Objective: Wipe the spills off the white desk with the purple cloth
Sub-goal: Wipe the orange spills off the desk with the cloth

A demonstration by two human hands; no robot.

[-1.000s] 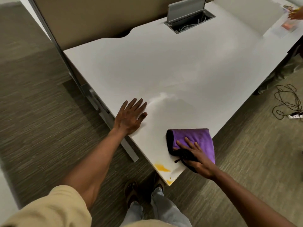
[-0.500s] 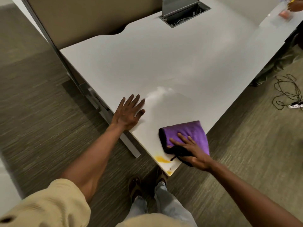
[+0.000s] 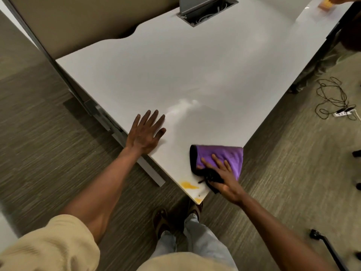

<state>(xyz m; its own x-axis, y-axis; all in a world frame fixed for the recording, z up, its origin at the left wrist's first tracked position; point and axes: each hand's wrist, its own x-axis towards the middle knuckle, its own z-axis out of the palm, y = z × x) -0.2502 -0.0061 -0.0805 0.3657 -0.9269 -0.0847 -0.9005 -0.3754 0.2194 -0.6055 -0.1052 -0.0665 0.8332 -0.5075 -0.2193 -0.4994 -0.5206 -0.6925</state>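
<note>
A folded purple cloth (image 3: 227, 156) with a black edge lies on the near corner of the white desk (image 3: 175, 75). My right hand (image 3: 222, 177) presses flat on the cloth, fingers spread and straight. Just left of the cloth's near end sits an orange spill (image 3: 188, 185), and a smaller orange spot (image 3: 198, 200) marks the very corner tip. My left hand (image 3: 146, 132) rests flat on the desk's left edge, fingers straight. A pale wet smear (image 3: 183, 106) shows beyond my left hand.
An open grey cable hatch (image 3: 207, 10) is set in the desk's far side, next to a beige partition (image 3: 78, 22). Black cables and a power strip (image 3: 343, 113) lie on the carpet at right. Another person's hand (image 3: 340, 0) is at the far right corner.
My right hand has slid the purple cloth nearer to the desk's corner, close to the orange spill. My left hand stays planted on the desk edge.
</note>
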